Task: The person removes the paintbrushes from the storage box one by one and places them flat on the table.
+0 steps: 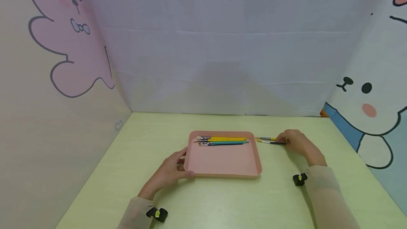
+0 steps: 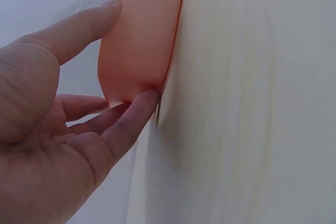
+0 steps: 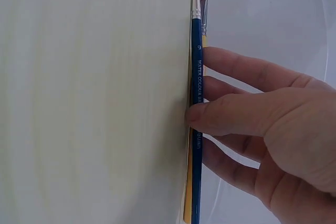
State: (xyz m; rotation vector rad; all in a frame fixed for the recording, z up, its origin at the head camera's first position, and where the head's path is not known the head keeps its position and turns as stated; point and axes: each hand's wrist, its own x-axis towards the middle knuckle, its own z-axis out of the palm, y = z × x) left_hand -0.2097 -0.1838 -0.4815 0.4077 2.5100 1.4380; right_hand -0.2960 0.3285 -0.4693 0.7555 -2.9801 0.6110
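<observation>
My left hand (image 1: 167, 169) holds the near left corner of a shallow pink tray (image 1: 222, 162), thumb on the front wall and fingers along the left side. Inside, toward the back, several paintbrushes (image 1: 227, 139) with yellow, teal and dark blue handles lie side by side. To the tray's right, my right hand (image 1: 298, 142) pinches a dark blue paintbrush (image 3: 197, 45) and a yellow-handled paintbrush (image 3: 187, 203) low over the table. Their bristles point left toward the tray. The right thumb covers part of the blue handle's lettering.
A pale yellow-green table (image 1: 222, 204) lies under everything. White cloth (image 1: 222, 63) stands along its back edge, with cartoon-printed panels (image 1: 73, 45) at the sides. Black wrist mounts (image 1: 157, 214) sit at both cuffs.
</observation>
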